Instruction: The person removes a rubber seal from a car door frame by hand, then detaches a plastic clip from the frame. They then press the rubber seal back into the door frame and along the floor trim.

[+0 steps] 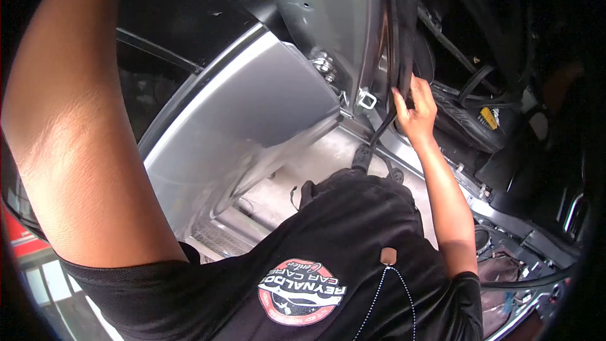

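Observation:
My right hand (416, 110) is closed round a long black rubber strip (406, 31) that hangs along the car's door pillar. The thumb lies on the left side of the strip and the fingers curl on its right. A metal loop (367, 99) sits on the pillar just left of the hand. My left arm reaches up along the left side, and its hand is out of view.
An open grey car door (252, 101) stands on the left, with a metal hinge (324, 65) beside it. Dark interior parts, loose cables and a yellow piece (488, 117) lie on the right. Below are the sill (410, 153), my shoes and the pale floor (315, 158).

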The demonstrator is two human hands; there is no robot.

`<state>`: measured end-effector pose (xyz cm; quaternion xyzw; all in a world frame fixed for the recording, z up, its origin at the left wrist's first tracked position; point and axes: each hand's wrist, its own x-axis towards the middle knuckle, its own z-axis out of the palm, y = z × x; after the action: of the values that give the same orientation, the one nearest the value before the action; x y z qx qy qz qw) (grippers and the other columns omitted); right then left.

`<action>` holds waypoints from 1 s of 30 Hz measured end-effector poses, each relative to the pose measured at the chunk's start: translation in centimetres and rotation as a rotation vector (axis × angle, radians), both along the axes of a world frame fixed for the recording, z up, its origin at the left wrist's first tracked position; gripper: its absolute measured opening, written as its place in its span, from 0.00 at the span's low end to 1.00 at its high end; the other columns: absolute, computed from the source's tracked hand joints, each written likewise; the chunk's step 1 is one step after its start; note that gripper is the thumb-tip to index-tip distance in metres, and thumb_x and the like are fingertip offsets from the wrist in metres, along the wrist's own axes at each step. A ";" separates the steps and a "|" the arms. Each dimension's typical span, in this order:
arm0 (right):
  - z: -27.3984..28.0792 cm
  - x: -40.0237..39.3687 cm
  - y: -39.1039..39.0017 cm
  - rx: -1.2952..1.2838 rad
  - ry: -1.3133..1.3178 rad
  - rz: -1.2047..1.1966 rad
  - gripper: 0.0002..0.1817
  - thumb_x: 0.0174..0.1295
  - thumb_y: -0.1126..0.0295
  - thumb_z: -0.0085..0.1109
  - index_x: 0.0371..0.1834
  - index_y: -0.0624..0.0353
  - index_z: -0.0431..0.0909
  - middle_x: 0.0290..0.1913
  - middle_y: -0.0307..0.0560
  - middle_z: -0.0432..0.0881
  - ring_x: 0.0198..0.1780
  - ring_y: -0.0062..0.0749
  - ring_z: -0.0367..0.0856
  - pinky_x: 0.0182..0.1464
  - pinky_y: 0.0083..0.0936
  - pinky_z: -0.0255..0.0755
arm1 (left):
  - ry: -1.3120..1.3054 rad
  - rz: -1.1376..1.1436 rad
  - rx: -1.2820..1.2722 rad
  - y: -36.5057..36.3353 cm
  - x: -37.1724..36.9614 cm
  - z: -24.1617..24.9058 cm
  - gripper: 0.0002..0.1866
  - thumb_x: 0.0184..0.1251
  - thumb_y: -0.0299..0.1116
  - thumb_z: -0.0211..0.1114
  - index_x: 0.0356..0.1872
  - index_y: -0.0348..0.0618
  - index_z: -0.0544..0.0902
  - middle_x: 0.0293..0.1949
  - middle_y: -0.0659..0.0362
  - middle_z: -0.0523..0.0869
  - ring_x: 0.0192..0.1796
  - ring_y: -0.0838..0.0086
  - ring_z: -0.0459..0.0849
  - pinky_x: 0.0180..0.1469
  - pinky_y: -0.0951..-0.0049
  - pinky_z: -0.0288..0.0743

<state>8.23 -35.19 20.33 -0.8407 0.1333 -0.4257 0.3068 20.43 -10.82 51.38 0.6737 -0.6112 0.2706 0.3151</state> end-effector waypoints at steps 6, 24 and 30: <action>-0.3 -4.3 -1.8 0.521 0.232 0.118 0.12 0.64 0.78 0.62 0.49 0.60 0.76 0.37 0.45 0.89 0.37 0.29 0.91 0.44 0.28 0.82 | 0.005 0.000 -0.010 0.9 -0.7 -0.3 0.24 0.69 0.38 0.65 0.58 0.29 0.78 0.62 0.36 0.77 0.68 0.51 0.76 0.73 0.57 0.62; -6.3 -5.6 3.4 1.410 0.565 0.226 0.38 0.81 0.44 0.48 0.79 0.67 0.64 0.79 0.54 0.68 0.79 0.39 0.65 0.73 0.36 0.67 | -0.131 0.039 0.174 -4.1 -0.1 1.4 0.27 0.70 0.39 0.66 0.62 0.28 0.77 0.66 0.34 0.74 0.72 0.51 0.73 0.78 0.56 0.58; -10.8 -5.0 5.1 1.622 0.342 0.324 0.22 0.79 0.48 0.55 0.57 0.55 0.82 0.61 0.37 0.82 0.64 0.21 0.74 0.62 0.31 0.72 | -0.240 0.088 0.399 -8.9 5.6 2.3 0.29 0.70 0.39 0.66 0.64 0.27 0.76 0.68 0.34 0.74 0.73 0.51 0.72 0.79 0.56 0.57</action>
<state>3.20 -30.09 9.51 -0.4215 0.3201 -0.0157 0.8483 26.04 -19.70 53.65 0.7117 -0.6557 0.2361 0.0885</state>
